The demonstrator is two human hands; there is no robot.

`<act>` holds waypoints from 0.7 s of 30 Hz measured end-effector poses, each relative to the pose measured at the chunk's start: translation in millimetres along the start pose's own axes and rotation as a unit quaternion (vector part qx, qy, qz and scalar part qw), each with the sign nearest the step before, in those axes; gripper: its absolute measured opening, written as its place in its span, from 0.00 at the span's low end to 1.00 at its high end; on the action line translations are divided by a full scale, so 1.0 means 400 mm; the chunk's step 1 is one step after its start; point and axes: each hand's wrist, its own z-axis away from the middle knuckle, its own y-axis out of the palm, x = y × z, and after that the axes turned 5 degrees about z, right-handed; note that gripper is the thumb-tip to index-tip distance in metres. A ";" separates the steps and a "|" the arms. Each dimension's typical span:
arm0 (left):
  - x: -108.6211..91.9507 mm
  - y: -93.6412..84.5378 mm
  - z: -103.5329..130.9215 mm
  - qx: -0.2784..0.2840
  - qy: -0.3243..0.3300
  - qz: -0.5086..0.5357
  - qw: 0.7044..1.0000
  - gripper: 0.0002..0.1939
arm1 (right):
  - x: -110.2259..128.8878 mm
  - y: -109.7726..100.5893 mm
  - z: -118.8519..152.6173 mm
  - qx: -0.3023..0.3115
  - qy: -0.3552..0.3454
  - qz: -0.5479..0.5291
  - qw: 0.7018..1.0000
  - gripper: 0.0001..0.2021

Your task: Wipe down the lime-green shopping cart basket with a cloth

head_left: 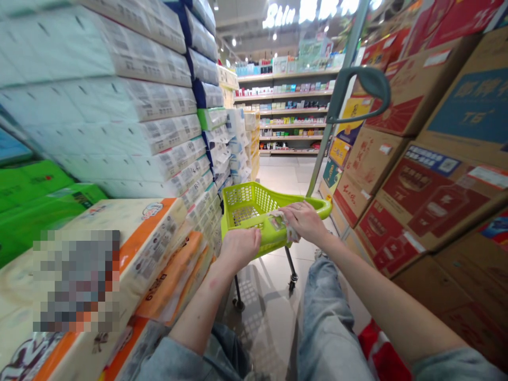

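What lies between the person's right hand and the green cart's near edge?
A crumpled whitish cloth or tissue, I can't tell which, lies between the right hand and the green cart; the head view shows it.

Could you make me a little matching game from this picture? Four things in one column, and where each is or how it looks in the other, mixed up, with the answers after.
Things
1. Left hand
2. Shopping cart
3. Cardboard boxes
4. Right hand

Places, colours and states
A. Stacked along the right side of the picture
B. Holding a crumpled whitish cloth or tissue to the cart's near edge
C. Curled like a fist at the cart's near edge
D. Lime green

Right pairs: 1-C, 2-D, 3-A, 4-B
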 end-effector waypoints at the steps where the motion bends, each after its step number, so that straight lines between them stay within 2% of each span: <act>1: 0.013 -0.005 0.001 0.002 0.020 0.003 1.000 0.28 | -0.007 -0.007 -0.015 0.043 0.010 0.008 0.999 0.20; 3: 0.043 -0.010 0.001 0.001 0.052 -0.008 0.999 0.28 | -0.014 -0.017 -0.044 0.122 0.029 0.026 0.992 0.22; 6: 0.074 -0.002 0.002 -0.001 0.046 -0.027 0.999 0.29 | -0.009 -0.018 -0.087 0.214 0.065 0.059 0.973 0.27; 10: 0.071 0.019 0.007 -0.047 0.007 -0.015 0.999 0.29 | 0.017 -0.005 -0.134 0.286 0.088 0.120 0.947 0.27; 14: 0.060 0.024 0.013 -0.082 -0.028 -0.002 0.996 0.27 | 0.066 -0.001 -0.142 0.299 0.099 0.132 0.940 0.26; 19: 0.060 0.023 0.017 -0.096 -0.041 0.008 0.994 0.27 | 0.132 -0.004 -0.108 0.237 -0.011 0.149 0.960 0.20; 21: 0.058 0.025 0.019 -0.098 -0.042 0.012 0.994 0.27 | 0.144 -0.002 -0.093 0.204 -0.020 0.146 0.968 0.20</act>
